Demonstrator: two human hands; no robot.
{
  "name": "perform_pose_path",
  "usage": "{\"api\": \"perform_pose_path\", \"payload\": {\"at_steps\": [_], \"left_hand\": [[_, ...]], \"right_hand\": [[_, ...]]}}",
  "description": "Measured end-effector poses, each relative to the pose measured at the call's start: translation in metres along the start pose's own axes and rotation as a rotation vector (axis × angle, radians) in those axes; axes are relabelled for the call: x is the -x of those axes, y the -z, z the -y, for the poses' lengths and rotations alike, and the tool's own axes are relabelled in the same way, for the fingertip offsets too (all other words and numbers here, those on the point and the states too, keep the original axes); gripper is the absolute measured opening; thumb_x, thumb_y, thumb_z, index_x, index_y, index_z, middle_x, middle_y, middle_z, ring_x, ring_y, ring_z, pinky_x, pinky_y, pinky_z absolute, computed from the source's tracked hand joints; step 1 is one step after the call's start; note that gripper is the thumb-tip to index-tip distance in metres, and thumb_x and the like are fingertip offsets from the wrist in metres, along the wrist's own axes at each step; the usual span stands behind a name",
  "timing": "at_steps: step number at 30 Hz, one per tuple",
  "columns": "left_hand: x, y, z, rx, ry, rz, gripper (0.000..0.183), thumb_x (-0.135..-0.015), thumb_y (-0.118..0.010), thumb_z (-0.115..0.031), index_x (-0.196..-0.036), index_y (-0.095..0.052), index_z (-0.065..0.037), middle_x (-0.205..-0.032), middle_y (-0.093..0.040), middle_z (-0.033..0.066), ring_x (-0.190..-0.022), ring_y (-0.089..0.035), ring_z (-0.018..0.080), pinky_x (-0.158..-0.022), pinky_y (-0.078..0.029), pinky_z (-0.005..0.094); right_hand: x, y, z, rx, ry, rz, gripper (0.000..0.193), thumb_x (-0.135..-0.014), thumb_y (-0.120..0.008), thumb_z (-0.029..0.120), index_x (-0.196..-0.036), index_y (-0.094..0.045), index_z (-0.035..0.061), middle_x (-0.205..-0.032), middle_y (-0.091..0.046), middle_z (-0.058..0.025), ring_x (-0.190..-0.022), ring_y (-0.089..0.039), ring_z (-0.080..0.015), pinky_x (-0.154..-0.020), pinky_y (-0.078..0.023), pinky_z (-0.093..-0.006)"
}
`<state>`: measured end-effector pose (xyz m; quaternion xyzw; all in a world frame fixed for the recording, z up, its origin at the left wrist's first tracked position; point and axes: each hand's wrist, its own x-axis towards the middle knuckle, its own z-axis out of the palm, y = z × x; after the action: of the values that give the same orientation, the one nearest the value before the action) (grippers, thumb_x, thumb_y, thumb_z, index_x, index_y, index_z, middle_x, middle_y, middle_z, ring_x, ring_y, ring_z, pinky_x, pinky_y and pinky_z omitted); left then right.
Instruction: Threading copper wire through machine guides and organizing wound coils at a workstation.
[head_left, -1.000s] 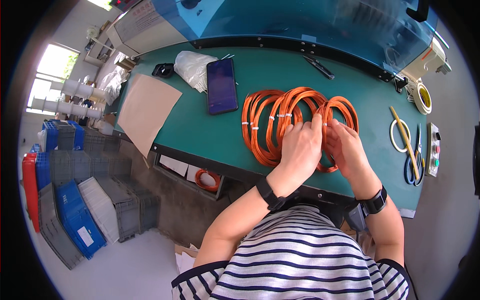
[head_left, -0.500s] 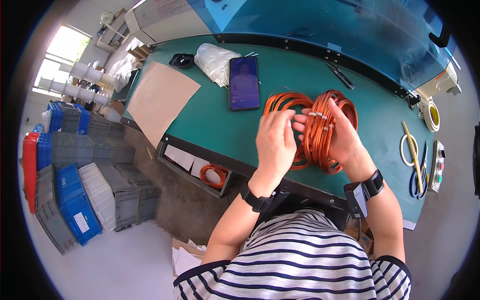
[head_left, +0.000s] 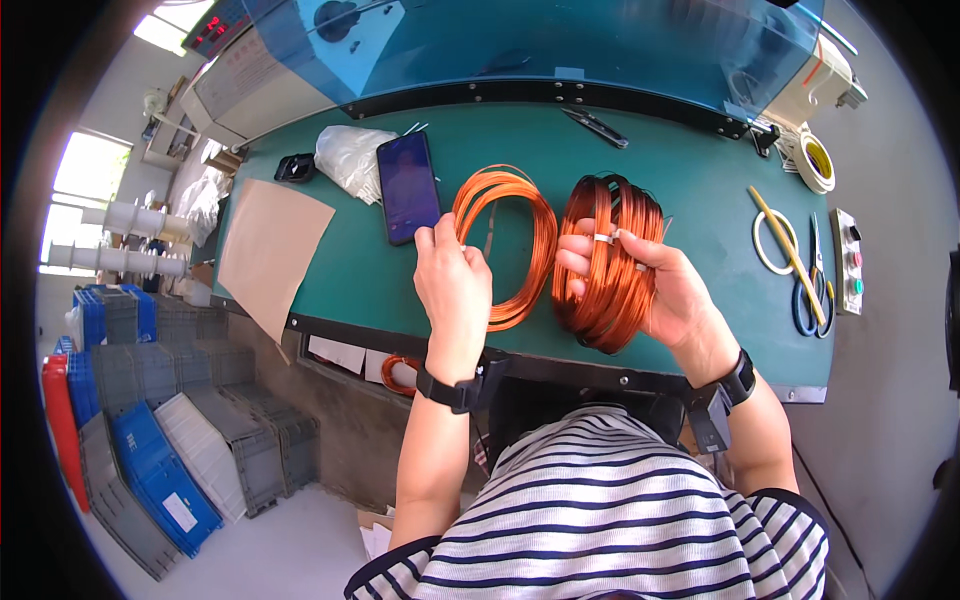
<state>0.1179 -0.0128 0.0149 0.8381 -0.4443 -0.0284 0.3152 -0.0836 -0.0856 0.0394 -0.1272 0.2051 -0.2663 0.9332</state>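
Note:
My left hand is closed on the left side of a loose coil of orange copper wire, fingertips pinching its strands. To the right, a thicker, darker bundle of copper wire coils stands on edge, bound with small white ties. My right hand grips this bundle, thumb on the near right side and fingers passing through the loop. A gap of green table shows inside the left coil, and the two lie almost against each other.
A phone lies left of the coils beside a white plastic bag. Brown paper covers the table's left end. Snips lie near the blue-covered machine; scissors and a tape roll are at right.
The orange coil has come apart from the darker bundle and moved left with my left hand, which now grips it. My right hand keeps its bundle. The whole view has shifted.

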Motion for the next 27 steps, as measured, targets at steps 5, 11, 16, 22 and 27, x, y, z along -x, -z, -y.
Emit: {"api": "perform_pose_path", "payload": {"at_steps": [5, 11, 16, 22, 27], "left_hand": [[0.043, 0.025, -0.071, 0.486, -0.373, 0.114, 0.049, -0.072, -0.072, -0.006, -0.116, -0.052, -0.003, -0.118, -0.042, 0.0145, -0.104, -0.053, 0.027, -0.089, -0.045, 0.0362], [0.035, 0.027, -0.016, 0.679, -0.341, 0.463, 0.077, -0.063, -0.084, -0.029, -0.125, -0.044, -0.007, -0.13, -0.044, 0.0136, -0.125, -0.042, 0.0269, -0.107, -0.029, 0.0393], [0.027, 0.027, -0.006, 0.635, -0.392, 0.505, 0.079, -0.057, -0.085, -0.02, -0.123, -0.043, -0.007, -0.134, -0.042, 0.0142, -0.127, -0.039, 0.032, -0.105, -0.032, 0.0405], [0.025, 0.004, 0.003, 0.492, -0.496, 0.787, 0.05, -0.062, -0.08, -0.015, -0.109, -0.064, -0.01, -0.133, -0.047, 0.0134, -0.123, -0.045, 0.0279, -0.111, -0.013, 0.0522], [0.018, 0.003, -0.007, 0.812, -0.179, 0.923, 0.023, -0.069, -0.077, -0.012, -0.088, -0.068, -0.003, -0.103, -0.065, 0.0118, -0.101, -0.06, 0.0233, -0.099, -0.038, 0.0384]], "right_hand": [[-0.001, 0.005, -0.005, -0.025, 0.016, 0.124, 0.047, -0.094, -0.047, 0.025, -0.13, -0.04, -0.0042, -0.13, -0.049, -0.018, -0.119, -0.05, -0.0297, -0.1, -0.042, -0.045], [-0.011, 0.005, -0.002, -0.097, 0.03, 0.301, 0.064, -0.094, -0.039, 0.049, -0.135, -0.036, -0.0006, -0.134, -0.045, -0.0197, -0.12, -0.048, -0.0315, -0.101, -0.038, -0.048], [-0.015, -0.003, 0.003, -0.142, 0.016, 0.278, 0.072, -0.092, -0.036, 0.057, -0.137, -0.033, 0.0016, -0.136, -0.041, -0.0229, -0.126, -0.041, -0.0351, -0.102, -0.036, -0.0499], [-0.023, 0.001, 0.002, -0.066, 0.018, 0.279, 0.077, -0.09, -0.038, 0.059, -0.139, -0.03, -0.0002, -0.138, -0.038, -0.0236, -0.128, -0.04, -0.0346, -0.101, -0.037, -0.0503], [-0.022, 0.014, 0.005, -0.155, 0.081, 0.168, 0.065, -0.092, -0.039, 0.055, -0.133, -0.039, 0.0036, -0.133, -0.046, -0.0157, -0.119, -0.049, -0.0298, -0.098, -0.042, -0.0482]]}}
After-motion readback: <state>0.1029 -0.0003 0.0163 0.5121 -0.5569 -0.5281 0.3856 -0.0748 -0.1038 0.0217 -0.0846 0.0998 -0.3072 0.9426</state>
